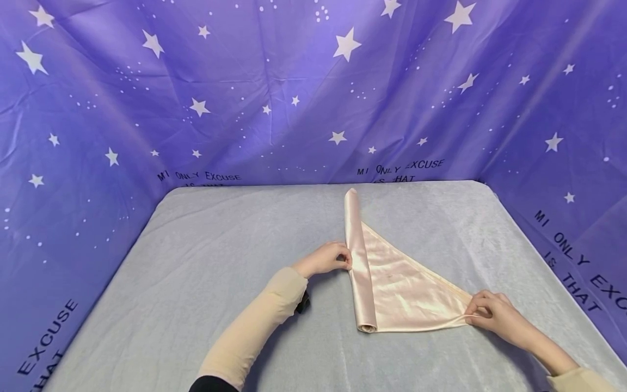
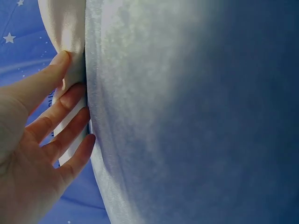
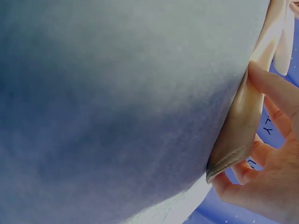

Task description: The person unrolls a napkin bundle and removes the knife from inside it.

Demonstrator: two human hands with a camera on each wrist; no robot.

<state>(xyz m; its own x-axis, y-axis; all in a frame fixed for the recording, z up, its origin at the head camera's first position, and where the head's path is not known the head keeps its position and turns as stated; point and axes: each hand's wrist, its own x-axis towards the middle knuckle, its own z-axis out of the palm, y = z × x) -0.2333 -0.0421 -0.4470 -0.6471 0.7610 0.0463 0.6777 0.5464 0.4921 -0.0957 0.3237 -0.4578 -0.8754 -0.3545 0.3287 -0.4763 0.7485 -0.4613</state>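
A pale pink satin cloth (image 1: 406, 288) lies on the table, its left part wound into a long narrow roll (image 1: 360, 261) and its right part spread flat, tapering to the right. With thumb and index finger my left hand (image 1: 329, 257) pinches the roll at its left side, about midway along it. The left wrist view shows that pinch on the cloth (image 2: 70, 28), the other fingers of the left hand (image 2: 42, 126) spread below. My right hand (image 1: 499, 316) grips the cloth's right corner. In the right wrist view, folded cloth (image 3: 243, 112) hangs between the right hand's (image 3: 266, 158) thumb and fingers.
A grey velvety cover (image 1: 196, 245) spreads over the table. Purple curtains (image 1: 274, 81) with white stars and black lettering stand close behind the table and along both sides. A small black object (image 1: 303, 302) shows under the left wrist.
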